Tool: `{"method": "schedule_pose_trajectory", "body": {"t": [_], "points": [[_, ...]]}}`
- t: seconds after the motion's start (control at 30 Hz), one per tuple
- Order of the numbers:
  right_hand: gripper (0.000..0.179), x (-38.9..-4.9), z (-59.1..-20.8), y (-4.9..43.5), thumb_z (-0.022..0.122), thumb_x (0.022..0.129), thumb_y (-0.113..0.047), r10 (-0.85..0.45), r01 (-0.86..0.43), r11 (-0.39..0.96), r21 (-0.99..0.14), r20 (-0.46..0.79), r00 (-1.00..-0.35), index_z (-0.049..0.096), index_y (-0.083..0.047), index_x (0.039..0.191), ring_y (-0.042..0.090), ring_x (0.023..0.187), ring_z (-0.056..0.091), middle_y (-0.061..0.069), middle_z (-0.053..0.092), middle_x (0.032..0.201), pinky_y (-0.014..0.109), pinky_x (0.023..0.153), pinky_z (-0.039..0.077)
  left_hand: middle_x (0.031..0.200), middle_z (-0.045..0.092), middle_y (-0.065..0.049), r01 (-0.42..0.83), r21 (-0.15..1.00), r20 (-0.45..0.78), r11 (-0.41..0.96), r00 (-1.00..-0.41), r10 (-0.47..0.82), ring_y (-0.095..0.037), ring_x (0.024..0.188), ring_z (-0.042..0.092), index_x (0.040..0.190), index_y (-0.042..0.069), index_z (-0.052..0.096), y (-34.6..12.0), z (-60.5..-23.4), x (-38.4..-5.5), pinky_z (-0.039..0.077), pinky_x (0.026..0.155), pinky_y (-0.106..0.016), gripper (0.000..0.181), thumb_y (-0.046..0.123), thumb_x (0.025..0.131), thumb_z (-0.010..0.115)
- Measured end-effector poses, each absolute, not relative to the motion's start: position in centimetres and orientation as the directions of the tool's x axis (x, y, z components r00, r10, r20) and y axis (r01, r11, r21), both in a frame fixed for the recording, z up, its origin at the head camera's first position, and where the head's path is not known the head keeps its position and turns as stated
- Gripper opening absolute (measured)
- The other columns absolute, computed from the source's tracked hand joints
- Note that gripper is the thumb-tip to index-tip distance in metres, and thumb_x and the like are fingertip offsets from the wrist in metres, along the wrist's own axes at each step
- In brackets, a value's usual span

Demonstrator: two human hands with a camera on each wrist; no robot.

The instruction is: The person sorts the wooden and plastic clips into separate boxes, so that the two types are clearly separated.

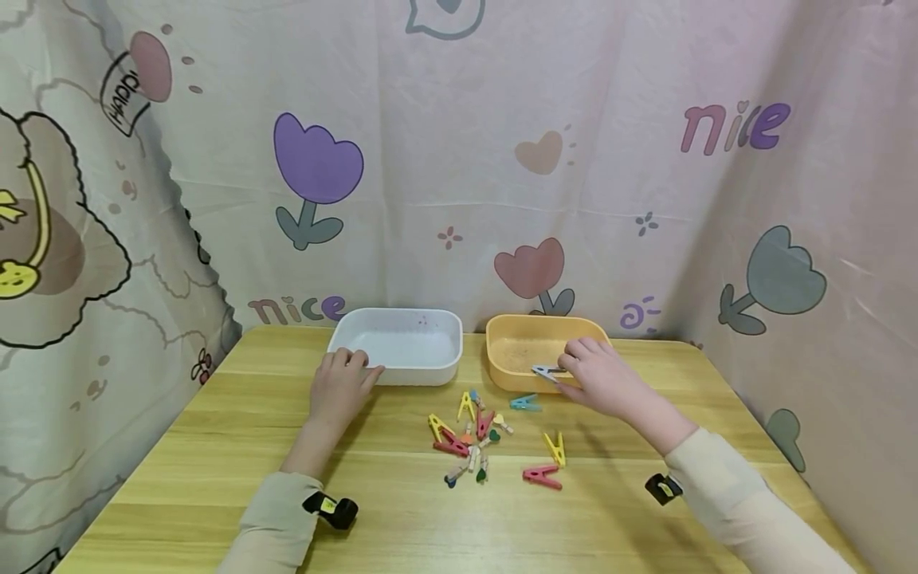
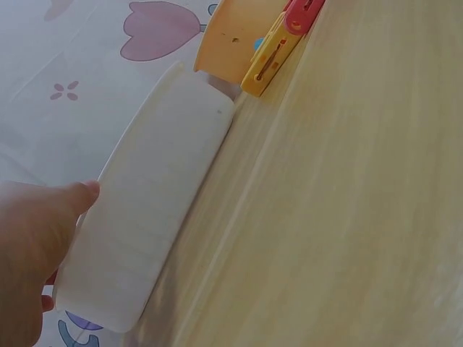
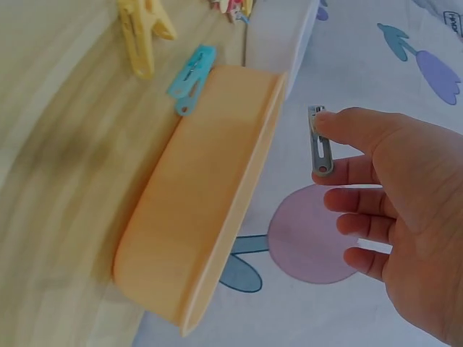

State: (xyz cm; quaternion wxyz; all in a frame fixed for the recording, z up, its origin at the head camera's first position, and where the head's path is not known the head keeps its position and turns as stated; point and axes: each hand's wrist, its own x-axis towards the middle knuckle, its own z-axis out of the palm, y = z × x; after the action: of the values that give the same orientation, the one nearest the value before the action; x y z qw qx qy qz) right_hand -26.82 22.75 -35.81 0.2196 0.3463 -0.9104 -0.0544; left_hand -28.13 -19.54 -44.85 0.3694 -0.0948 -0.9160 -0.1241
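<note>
My right hand (image 1: 606, 379) pinches a grey clothespin (image 3: 320, 141) between thumb and index finger, the other fingers loosely bent. In the head view it is over the front right of the yellow tub (image 1: 502, 378). My left hand (image 1: 340, 387) grips the front left rim of the white tub (image 1: 423, 375), thumb on the outer side; most of its fingers are hidden in the left wrist view. A blue clothespin (image 1: 526, 402) lies just in front of the yellow tub.
Several yellow and red clothespins and small wooden pegs with coloured tops lie mid-table, among them a red clothespin (image 1: 452, 443). Apart to the right lie a yellow clothespin (image 1: 555, 449) and a pink-red clothespin (image 1: 542, 477). A patterned curtain (image 1: 430, 199) hangs behind the tubs.
</note>
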Motion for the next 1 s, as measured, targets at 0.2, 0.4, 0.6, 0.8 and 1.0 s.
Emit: {"method": "schedule_pose_trajectory", "body": {"t": [0.2,0.4,0.6,0.8,1.0], "points": [[0.028,-27.4,-35.0,21.6,0.076,0.082,-0.035,-0.659,-0.615,0.75,0.243,0.345,-0.668,0.066,-0.011,0.092,0.023,0.089,0.049,0.002,0.054,0.09,0.037,0.073,0.04,0.087,0.059,-0.015,0.273,0.166,0.707,0.948,-0.703,0.079,-0.037,0.083,0.056,0.09,0.005,0.063,-19.6,-44.8,-28.1,0.049,0.069,-0.045,0.032,0.033,0.083,0.076],[0.029,-28.0,-34.5,20.4,0.075,0.083,-0.039,-0.673,-0.623,0.738,0.26,0.345,-0.654,0.066,-0.013,0.093,0.022,0.086,0.049,0.001,0.054,0.089,0.035,0.071,0.04,0.087,0.058,-0.015,0.279,0.16,0.705,0.947,-0.704,0.089,-0.037,0.083,0.056,0.09,0.005,0.062,-19.5,-44.9,-28.2,0.049,0.072,-0.044,0.032,0.033,0.083,0.076],[0.031,-28.5,-34.3,19.3,0.075,0.083,-0.038,-0.693,-0.644,0.718,0.264,0.359,-0.625,0.068,-0.011,0.095,0.023,0.087,0.051,0.002,0.056,0.091,0.037,0.073,0.043,0.085,0.058,-0.015,0.271,0.154,0.705,0.95,-0.704,0.086,-0.036,0.08,0.055,0.089,0.004,0.062,-19.4,-45.0,-28.0,0.048,0.07,-0.045,0.033,0.032,0.082,0.077],[0.031,-29.2,-34.3,18.7,0.074,0.084,-0.039,-0.694,-0.647,0.716,0.263,0.367,-0.619,0.068,-0.011,0.097,0.022,0.088,0.049,0.002,0.056,0.093,0.036,0.073,0.043,0.088,0.058,-0.015,0.259,0.17,0.678,0.951,-0.731,0.078,-0.036,0.083,0.055,0.09,0.005,0.063,-19.4,-45.0,-27.9,0.048,0.074,-0.044,0.032,0.034,0.085,0.075],[0.03,-29.8,-34.1,18.1,0.074,0.084,-0.037,-0.699,-0.658,0.708,0.256,0.382,-0.604,0.068,-0.011,0.097,0.022,0.087,0.049,0.002,0.057,0.094,0.035,0.072,0.042,0.087,0.058,-0.014,0.273,0.155,0.694,0.949,-0.714,0.092,-0.035,0.083,0.055,0.09,0.005,0.062,-19.3,-45.0,-28.0,0.048,0.074,-0.043,0.032,0.034,0.084,0.075]]}}
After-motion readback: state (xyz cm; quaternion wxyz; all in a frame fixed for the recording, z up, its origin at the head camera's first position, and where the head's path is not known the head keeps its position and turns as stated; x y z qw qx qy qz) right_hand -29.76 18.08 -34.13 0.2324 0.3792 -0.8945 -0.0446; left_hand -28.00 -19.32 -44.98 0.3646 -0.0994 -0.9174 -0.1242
